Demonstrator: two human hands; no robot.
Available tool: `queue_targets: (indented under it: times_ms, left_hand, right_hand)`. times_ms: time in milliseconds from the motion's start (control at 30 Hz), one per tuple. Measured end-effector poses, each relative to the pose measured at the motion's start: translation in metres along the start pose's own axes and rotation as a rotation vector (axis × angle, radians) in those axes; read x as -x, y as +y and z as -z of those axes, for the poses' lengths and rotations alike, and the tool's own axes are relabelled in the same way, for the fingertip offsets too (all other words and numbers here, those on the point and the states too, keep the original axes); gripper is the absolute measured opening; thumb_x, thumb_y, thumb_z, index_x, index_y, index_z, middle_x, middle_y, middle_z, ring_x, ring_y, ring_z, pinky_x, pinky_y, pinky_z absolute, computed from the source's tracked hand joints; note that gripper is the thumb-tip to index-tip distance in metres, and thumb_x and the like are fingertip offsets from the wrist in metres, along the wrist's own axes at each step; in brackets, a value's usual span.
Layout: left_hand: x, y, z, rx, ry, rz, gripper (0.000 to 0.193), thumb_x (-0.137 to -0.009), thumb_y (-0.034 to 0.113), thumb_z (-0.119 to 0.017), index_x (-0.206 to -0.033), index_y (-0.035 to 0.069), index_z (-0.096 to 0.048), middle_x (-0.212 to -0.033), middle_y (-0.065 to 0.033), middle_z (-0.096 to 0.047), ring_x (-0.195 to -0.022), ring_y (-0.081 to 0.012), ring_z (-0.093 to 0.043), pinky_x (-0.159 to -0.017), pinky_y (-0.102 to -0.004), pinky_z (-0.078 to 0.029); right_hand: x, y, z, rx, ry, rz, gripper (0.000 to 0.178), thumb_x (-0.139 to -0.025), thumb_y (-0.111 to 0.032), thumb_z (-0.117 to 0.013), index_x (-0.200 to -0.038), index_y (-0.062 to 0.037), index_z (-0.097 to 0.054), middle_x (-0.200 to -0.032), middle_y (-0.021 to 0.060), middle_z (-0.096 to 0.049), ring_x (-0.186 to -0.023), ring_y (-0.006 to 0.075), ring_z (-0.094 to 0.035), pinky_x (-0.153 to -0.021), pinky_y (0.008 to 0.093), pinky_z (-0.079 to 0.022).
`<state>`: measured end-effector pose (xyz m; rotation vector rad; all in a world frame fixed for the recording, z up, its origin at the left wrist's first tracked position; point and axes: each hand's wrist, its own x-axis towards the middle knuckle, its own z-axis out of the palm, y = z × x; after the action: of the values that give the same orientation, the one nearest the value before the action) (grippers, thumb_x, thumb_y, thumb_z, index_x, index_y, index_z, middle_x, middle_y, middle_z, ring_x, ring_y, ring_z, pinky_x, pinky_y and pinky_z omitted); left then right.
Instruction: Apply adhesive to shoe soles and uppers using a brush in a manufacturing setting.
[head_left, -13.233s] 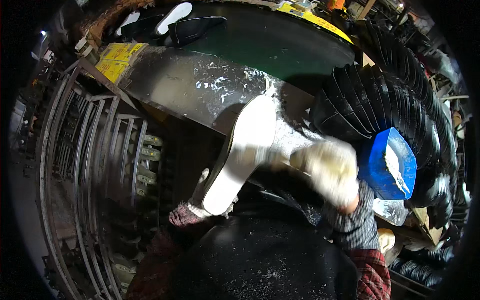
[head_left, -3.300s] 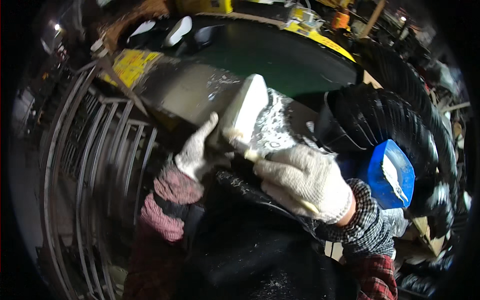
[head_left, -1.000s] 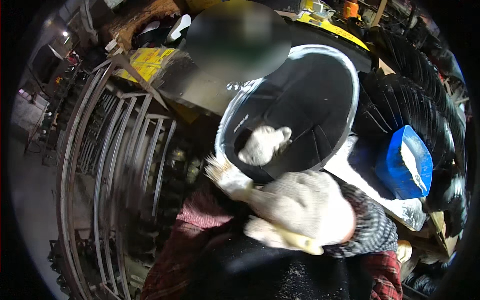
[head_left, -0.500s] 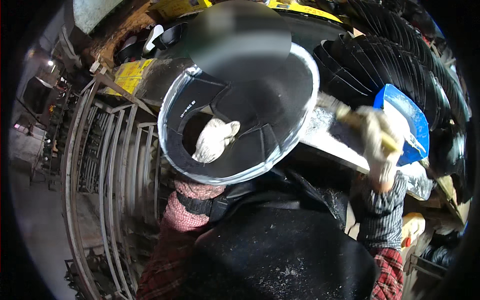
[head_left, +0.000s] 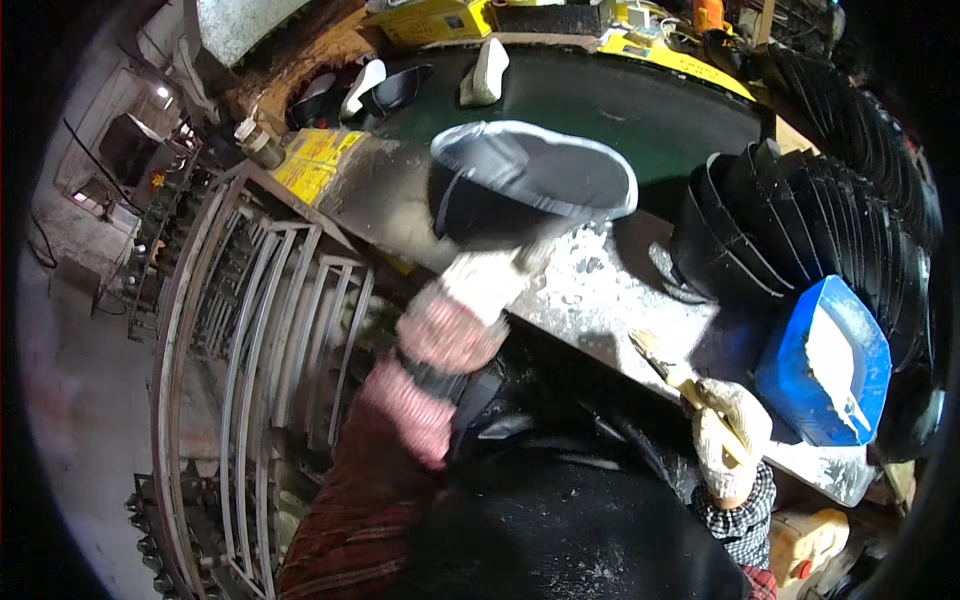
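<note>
A cupped black piece [head_left: 535, 205], which looks like a shoe upper with a white-coated rim, is tilted above the metal bench top. My left hand [head_left: 490, 280], in a white knit glove, is closed at its near lower edge; motion smears the fingers, and part of the grip is hidden. My right hand [head_left: 728, 430], also gloved, is wrapped around the pale handle of a brush [head_left: 657, 360]. The brush head points up and left over the bench edge. To the right of that hand stands a blue tub [head_left: 785, 380] with white paste inside.
Nested black uppers [head_left: 800, 220] are stacked at the right. A pale foot-shaped form [head_left: 484, 75] stands on the dark far surface. White smears mark the bench top [head_left: 590, 290]. A metal rack [head_left: 235, 350] is at the left, a yellowish jug [head_left: 810, 540] low at the right.
The black upper has turned and moved away from me, and my left hand no longer shows inside it. My right hand with the brush has come down and left, away from the blue tub.
</note>
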<state>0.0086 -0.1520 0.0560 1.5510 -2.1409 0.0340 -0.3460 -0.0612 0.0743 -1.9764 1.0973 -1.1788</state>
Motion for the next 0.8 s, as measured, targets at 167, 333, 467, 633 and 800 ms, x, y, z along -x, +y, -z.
queue_targets:
  times_ms: [167, 333, 467, 633, 800]
  left_hand:
    - [-0.105, 0.003, -0.003, 0.343, -0.134, 0.319, 0.048, -0.091, 0.050, -0.051, -0.110, 0.008, -0.066, -0.105, -0.0158, -0.066, -0.095, -0.0335, -0.062, -0.088, -0.0408, -0.047]
    - [-0.015, -0.048, -0.001, 1.721, 0.423, 0.440, 0.031, -0.096, 0.010, -0.047, -0.126, 0.001, -0.049, -0.103, -0.0164, -0.066, -0.093, -0.0303, -0.066, -0.083, -0.0445, -0.055]
    - [0.141, -0.056, 0.041, 1.384, 0.688, 0.717, 0.032, -0.099, 0.015, -0.048, -0.127, 0.000, -0.050, -0.099, -0.0175, -0.066, -0.078, -0.0245, -0.068, -0.070, -0.0404, -0.058]
    - [0.403, -0.034, 0.120, -0.157, 0.551, 1.391, 0.031, -0.087, 0.019, -0.060, -0.117, 0.011, -0.064, -0.120, -0.0154, -0.061, -0.109, -0.0344, -0.059, -0.095, -0.0426, -0.046]
    - [0.516, -0.006, 0.184, -0.498, 0.543, 1.616, 0.038, -0.090, 0.029, -0.058, -0.123, 0.009, -0.059, -0.127, -0.0189, -0.057, -0.112, -0.0399, -0.055, -0.093, -0.0459, -0.046]
  right_hand:
    - [-0.009, 0.005, 0.013, 0.142, 0.062, 0.127, 0.018, -0.077, -0.010, -0.068, -0.092, 0.0011, -0.065, -0.078, 0.0154, -0.066, -0.067, 0.0290, -0.065, -0.061, 0.0335, -0.052]
    - [-0.008, -0.011, -0.002, -0.102, 0.038, -0.151, 0.025, -0.087, -0.019, -0.067, -0.094, 0.0049, -0.064, -0.086, 0.0174, -0.067, -0.073, 0.0257, -0.066, -0.066, 0.0335, -0.053]
    - [-0.016, -0.037, -0.027, -0.179, -0.094, -0.228, 0.023, -0.091, -0.012, -0.055, -0.103, 0.0069, -0.059, -0.087, 0.0107, -0.062, -0.076, 0.0180, -0.061, -0.070, 0.0292, -0.049]
    - [-0.035, -0.051, -0.073, -0.033, -0.364, -0.065, 0.030, -0.093, -0.023, -0.058, -0.098, 0.0065, -0.062, -0.086, 0.0101, -0.065, -0.079, 0.0163, -0.060, -0.075, 0.0288, -0.048]
    - [-0.044, -0.077, -0.111, -0.095, -0.400, -0.007, 0.036, -0.094, -0.030, -0.058, -0.099, 0.0061, -0.063, -0.085, 0.0062, -0.064, -0.078, 0.0128, -0.056, -0.072, 0.0275, -0.045]
